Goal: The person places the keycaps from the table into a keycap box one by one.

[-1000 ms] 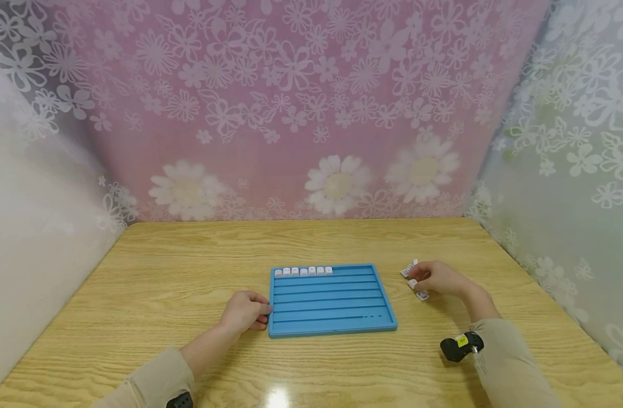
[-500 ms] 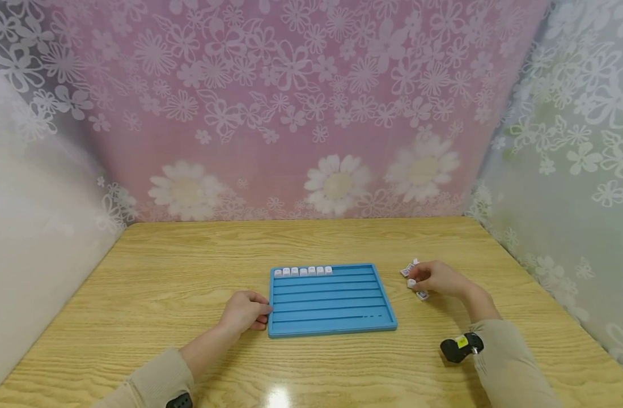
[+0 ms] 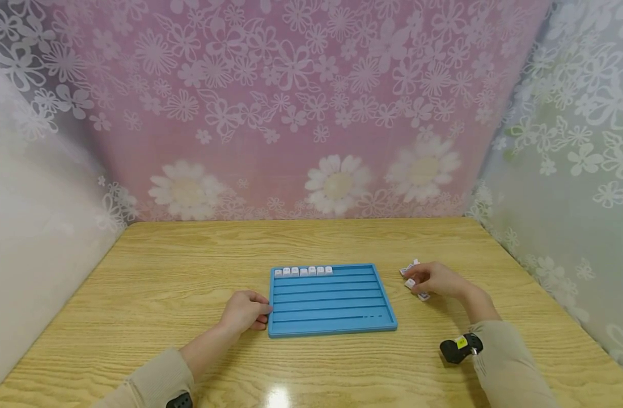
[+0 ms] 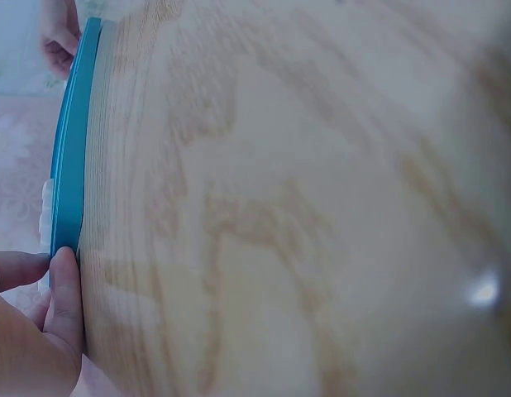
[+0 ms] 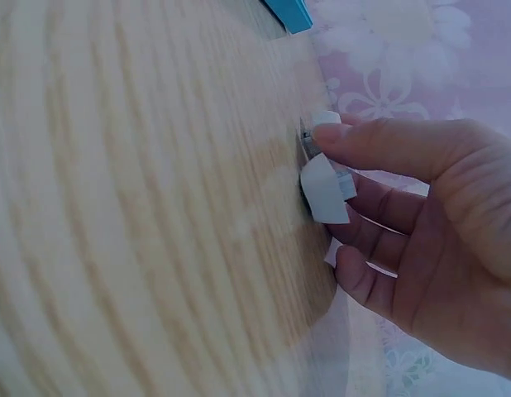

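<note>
The left hand [image 3: 245, 311] is pinching the rim of the blue, ridged tray [image 3: 326, 304] beside it, while white keycaps [image 3: 410, 283], their markings too small to read, are lying at the right hand's [image 3: 437, 277] fingertips, whether gripped I can't tell.

The head view looks from above the near side of the table [image 3: 199, 260], forward and down toward the backdrop [image 3: 270, 113] at 12 o'clock. It sits farthest off, with the tray [image 3: 316, 326] at 6, the left hand [image 3: 244, 311] at 7 and the right hand [image 3: 437, 277] at 4. Both wrist views are low, close and turned sideways: the left has its own hand at 8 o'clock, the right at 3. All three share the tray; head and left wrist share both hands.
</note>
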